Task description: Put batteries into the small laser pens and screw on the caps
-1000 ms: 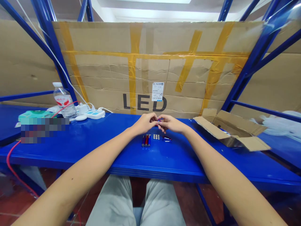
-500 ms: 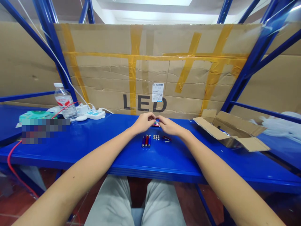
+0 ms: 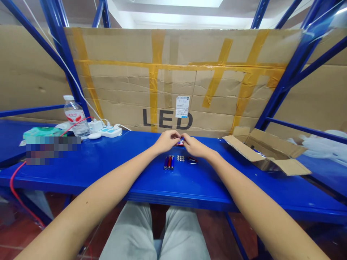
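My left hand (image 3: 168, 140) and my right hand (image 3: 191, 143) meet over the far middle of the table, fingers curled in and fingertips close together. Between and under them shows a small patch of shiny red and blue tubes (image 3: 180, 143); the fingers hide most of it, and what they grip is too small to make out. Nearer to me, three slim metallic tubes (image 3: 168, 163), blue, red and blue, lie side by side. Right of these sit several small silver discs (image 3: 180, 158) in neat rows. A small shiny red and dark clip-like piece (image 3: 192, 160) rests further right.
An open cardboard box (image 3: 260, 150) stands on the blue table (image 3: 108, 162) at right. To the left are a plastic bottle (image 3: 77, 117), a white power strip (image 3: 110, 131) with cables, and a green packet (image 3: 40, 133). A large cardboard sheet (image 3: 121, 86) walls off the back.
Both hands stay together at the same spot, with only slight finger movement. The tubes, discs and clip-like piece have not moved on the table; the view has shifted slightly.
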A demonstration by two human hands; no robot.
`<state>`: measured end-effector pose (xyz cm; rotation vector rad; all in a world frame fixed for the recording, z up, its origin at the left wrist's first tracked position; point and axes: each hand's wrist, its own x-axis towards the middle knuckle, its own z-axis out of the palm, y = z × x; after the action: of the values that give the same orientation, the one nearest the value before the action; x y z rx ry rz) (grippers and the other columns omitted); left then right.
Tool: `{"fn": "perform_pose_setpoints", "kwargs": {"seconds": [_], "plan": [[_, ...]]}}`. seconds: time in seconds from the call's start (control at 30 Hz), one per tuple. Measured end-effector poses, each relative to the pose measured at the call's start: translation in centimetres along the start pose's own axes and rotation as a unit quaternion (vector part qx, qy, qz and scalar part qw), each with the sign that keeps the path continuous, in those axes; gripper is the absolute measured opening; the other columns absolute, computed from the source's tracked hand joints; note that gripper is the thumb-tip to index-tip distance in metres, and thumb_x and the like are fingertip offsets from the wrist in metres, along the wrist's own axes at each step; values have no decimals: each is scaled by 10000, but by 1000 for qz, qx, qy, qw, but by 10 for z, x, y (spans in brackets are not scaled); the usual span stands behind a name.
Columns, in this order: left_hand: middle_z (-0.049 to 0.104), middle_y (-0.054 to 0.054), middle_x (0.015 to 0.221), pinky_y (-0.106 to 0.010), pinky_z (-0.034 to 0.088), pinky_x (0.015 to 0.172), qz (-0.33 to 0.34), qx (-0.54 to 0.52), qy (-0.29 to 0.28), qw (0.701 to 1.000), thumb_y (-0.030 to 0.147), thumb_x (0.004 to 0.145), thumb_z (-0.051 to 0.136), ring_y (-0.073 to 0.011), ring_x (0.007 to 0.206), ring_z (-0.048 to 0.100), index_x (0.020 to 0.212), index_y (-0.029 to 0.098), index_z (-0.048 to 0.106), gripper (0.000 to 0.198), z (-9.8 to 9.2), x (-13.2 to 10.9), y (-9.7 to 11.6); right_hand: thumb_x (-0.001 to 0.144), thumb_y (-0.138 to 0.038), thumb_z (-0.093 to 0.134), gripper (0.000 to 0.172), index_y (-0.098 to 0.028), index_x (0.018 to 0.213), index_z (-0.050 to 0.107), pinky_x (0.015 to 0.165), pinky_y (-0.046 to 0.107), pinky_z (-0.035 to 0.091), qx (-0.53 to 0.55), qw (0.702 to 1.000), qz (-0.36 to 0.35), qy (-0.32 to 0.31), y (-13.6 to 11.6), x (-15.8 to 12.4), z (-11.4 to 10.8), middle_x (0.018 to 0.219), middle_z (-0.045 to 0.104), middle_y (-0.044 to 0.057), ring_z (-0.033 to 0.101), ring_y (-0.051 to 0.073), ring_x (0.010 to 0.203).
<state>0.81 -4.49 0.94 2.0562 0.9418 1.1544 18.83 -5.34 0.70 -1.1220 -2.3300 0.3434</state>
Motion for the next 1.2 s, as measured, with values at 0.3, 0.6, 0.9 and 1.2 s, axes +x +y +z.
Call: {"fn": "perform_pose_setpoints", "kwargs": {"seconds": [0.3,0.6,0.9,1.2], "plan": [[656,-11,657,-256,495,626,-12,-76,1,997,98,723,635,-114,589,601,821,117,661,103,4,2,-2,932,-155,343,150,-181,1016,465,763,309,457,-17,999,13,31,-4,0,2,1035,677,141,629,229,924],[677,-20,631,-278,508,683,-56,-111,-6,992,59,681,663,-126,615,615,774,91,707,107,8,1,3,941,-183,367,243,-167,1159,472,764,311,455,-61,997,30,31,-10,-3,4,1082,688,169,642,259,950],[722,-40,838,-266,479,762,3,137,-6,991,106,733,588,-150,795,635,824,147,717,163,-11,2,-3,842,-143,480,281,-131,1114,551,734,283,486,-112,975,191,-25,25,-2,-25,1135,662,181,664,218,844],[688,-24,691,-246,451,649,-115,184,-90,972,169,648,688,-148,673,612,703,149,699,59,-37,8,-28,776,-178,548,250,-122,1012,608,461,279,460,-84,932,291,-199,42,-13,-40,664,597,41,547,148,432]]}}
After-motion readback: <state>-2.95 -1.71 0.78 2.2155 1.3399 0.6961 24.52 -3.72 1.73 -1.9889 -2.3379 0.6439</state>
